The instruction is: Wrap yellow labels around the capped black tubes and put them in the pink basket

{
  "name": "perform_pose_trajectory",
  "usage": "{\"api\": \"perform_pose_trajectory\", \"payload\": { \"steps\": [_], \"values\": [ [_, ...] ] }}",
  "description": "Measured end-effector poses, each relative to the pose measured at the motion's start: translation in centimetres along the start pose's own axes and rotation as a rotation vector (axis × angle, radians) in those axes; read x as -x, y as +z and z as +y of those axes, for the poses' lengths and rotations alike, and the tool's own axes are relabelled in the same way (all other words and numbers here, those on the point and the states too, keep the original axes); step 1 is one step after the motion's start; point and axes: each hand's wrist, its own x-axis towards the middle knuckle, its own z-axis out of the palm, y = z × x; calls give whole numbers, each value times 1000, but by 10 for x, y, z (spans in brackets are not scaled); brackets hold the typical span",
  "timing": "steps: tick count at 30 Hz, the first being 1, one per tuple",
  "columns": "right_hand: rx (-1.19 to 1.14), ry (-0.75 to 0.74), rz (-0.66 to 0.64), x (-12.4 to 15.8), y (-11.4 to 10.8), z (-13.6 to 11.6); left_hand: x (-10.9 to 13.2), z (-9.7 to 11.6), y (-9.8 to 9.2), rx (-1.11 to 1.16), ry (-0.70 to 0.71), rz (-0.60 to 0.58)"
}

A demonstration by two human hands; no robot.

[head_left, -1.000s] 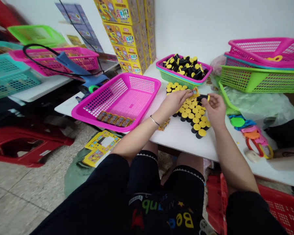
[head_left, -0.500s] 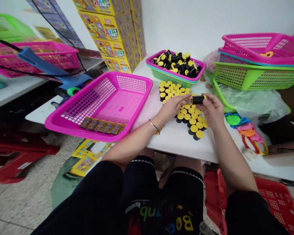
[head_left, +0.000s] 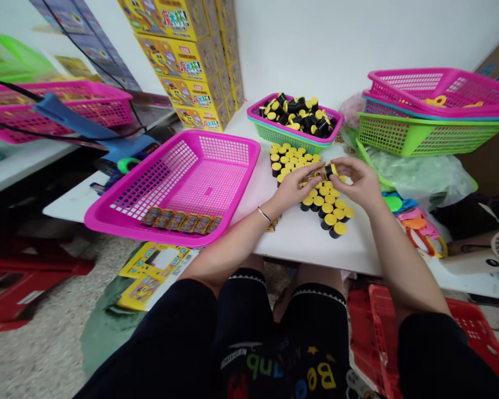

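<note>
My left hand [head_left: 296, 184] and my right hand [head_left: 356, 182] meet over a cluster of upright black tubes with yellow caps [head_left: 328, 206] on the white table [head_left: 299, 238]. Between the fingertips of both hands is one black tube with a yellow cap [head_left: 328, 169], lying sideways. A small orange label shows at my left fingertips, blurred. To the left stands a big pink basket [head_left: 178, 188] with a row of small printed packets [head_left: 181, 220] along its near wall. Further back a pink-over-green basket [head_left: 293, 130] is heaped with more black-and-yellow tubes.
Stacked pink, blue and green baskets [head_left: 424, 119] stand at the right, above a clear plastic bag [head_left: 419, 174]. Colourful scissors-like tools [head_left: 426, 233] lie near the right table edge. Yellow cartons [head_left: 187, 61] are stacked at the back. Red crates [head_left: 474, 338] and printed cards [head_left: 158, 266] sit on the floor.
Both hands have stayed together on the tube, which now sits lower over the cluster, and my right fingers have spread. The view has shifted slightly.
</note>
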Motion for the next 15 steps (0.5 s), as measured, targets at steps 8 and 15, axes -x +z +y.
{"api": "perform_pose_trajectory", "payload": {
  "steps": [8,15],
  "values": [
    [-27,-141,-4,14,-1,19,2,0,-1,-119,21,-33],
    [148,-198,40,30,-2,23,4,-1,-4,-191,131,-130]
  ]
}}
